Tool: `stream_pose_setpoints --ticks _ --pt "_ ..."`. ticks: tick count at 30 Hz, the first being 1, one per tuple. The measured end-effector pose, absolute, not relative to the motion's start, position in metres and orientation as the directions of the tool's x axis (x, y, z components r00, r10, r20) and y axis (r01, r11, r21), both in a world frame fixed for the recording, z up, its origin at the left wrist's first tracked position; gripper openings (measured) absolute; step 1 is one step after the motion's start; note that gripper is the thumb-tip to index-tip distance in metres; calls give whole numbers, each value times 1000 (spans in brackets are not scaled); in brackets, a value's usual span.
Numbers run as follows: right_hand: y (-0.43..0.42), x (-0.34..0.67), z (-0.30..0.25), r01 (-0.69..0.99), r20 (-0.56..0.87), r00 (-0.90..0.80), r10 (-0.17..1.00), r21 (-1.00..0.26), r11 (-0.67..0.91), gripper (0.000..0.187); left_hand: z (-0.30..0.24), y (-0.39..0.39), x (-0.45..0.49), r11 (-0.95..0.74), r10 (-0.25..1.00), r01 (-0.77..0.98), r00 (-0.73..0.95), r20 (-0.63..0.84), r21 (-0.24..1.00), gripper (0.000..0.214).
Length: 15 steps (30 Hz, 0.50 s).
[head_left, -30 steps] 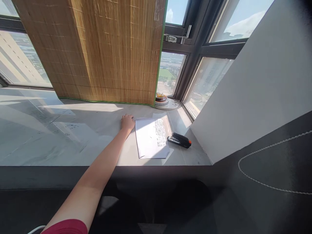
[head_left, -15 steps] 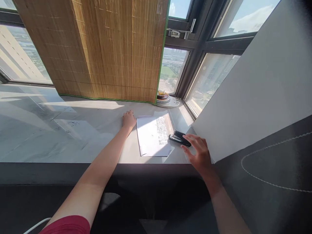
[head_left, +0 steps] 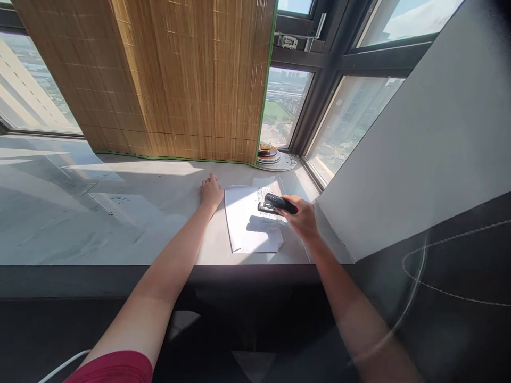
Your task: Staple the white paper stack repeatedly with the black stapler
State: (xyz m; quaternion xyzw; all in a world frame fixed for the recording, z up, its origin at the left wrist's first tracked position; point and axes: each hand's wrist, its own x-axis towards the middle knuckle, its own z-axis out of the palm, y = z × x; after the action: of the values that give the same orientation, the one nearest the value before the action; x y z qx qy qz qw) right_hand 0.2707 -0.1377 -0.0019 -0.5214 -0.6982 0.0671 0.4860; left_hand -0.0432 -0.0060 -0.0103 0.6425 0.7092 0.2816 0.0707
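Observation:
In the head view my right hand (head_left: 302, 215) grips a black stapler (head_left: 285, 204) by its rear end. The stapler's jaws are apart and its front points left. It hovers above the right part of a white sheet of paper (head_left: 243, 218) and casts a shadow on it. Handwriting covers the sheet's right side, partly hidden by the stapler. My left hand (head_left: 211, 192) rests on the windowsill, beside the paper's upper left corner. Its fingers are curled in, and nothing shows in them.
A pale marble windowsill (head_left: 99, 234) extends left. A bamboo blind (head_left: 179, 80) with green edging hangs down to it. Stacked plates (head_left: 275, 160) stand in the window corner. A white wall (head_left: 399, 159) slants along the right. A white cord (head_left: 64, 366) shows at lower left.
My right hand has taken hold of the stapler, lifted it from beside the paper and carried it left over the sheet. My left hand has stayed in place.

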Motion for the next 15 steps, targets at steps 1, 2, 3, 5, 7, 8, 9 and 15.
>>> stream_pose_setpoints --ticks 1,2,3,5,7,8,9,15 --pt "-126 260 -4 616 593 -34 805 -621 484 30 -11 -5 -44 11 950 870 -163 267 492 41" --pt "-114 250 -8 563 576 -62 815 -654 505 29 -12 -5 -45 4 949 869 -159 271 494 40" --pt "-103 242 -12 527 552 -91 829 -680 510 30 -13 -4 -46 -3 950 868 -153 272 496 40" --pt "-87 231 -20 489 510 -117 852 -717 497 30 -15 -3 -47 -19 952 867 -136 273 498 40" --pt "-79 227 -26 469 476 -117 872 -747 471 32 -16 -2 -48 -32 952 865 -127 280 501 38" --pt "-79 227 -28 458 462 -114 879 -761 459 34 -16 -2 -48 -37 950 864 -126 286 503 37" --pt "-79 227 -30 450 453 -108 885 -772 449 35 -17 -1 -49 -40 948 863 -126 292 504 35" --pt "-81 242 -32 574 407 57 912 -761 303 45 -22 5 -53 -37 941 867 -137 310 497 22"
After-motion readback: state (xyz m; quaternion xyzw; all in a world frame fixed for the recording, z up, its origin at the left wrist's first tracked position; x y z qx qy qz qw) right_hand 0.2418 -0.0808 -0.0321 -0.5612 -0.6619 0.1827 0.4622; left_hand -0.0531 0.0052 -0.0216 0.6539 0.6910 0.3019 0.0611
